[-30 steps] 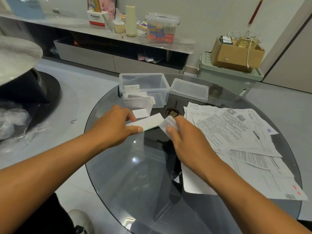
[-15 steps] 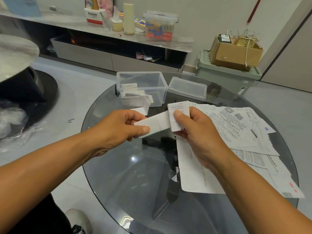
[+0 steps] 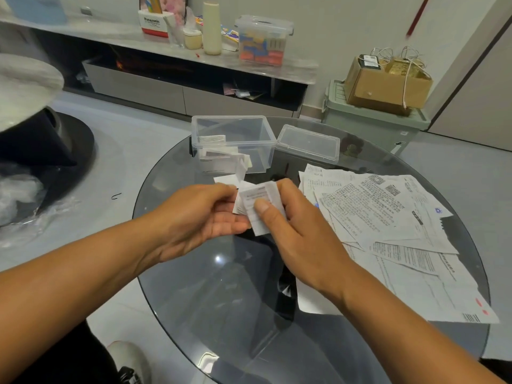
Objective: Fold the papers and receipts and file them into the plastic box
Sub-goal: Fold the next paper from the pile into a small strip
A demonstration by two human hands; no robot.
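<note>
A small white receipt point(image 3: 256, 200), folded over on itself, is held above the round glass table point(image 3: 194, 286). My left hand point(image 3: 199, 217) holds its left side, palm turned up. My right hand point(image 3: 293, 231) pinches it with the thumb pressed on its printed face. Beyond the hands stands the clear plastic box point(image 3: 235, 142), open, with several folded slips inside at its left end. Its clear lid point(image 3: 307, 144) lies beside it on the right. A spread of unfolded printed papers point(image 3: 388, 223) covers the right half of the table.
A small white slip point(image 3: 224, 179) lies on the glass just in front of the box. Beyond the table are a low TV cabinet point(image 3: 180, 87) with bottles and a storage box, and a green bin point(image 3: 374, 120) carrying a cardboard carton. My shoe point(image 3: 127, 361) shows below the table edge.
The receipt was stretched long between both hands. The hands have come together and its right end is now folded over onto the left part, making a short packet.
</note>
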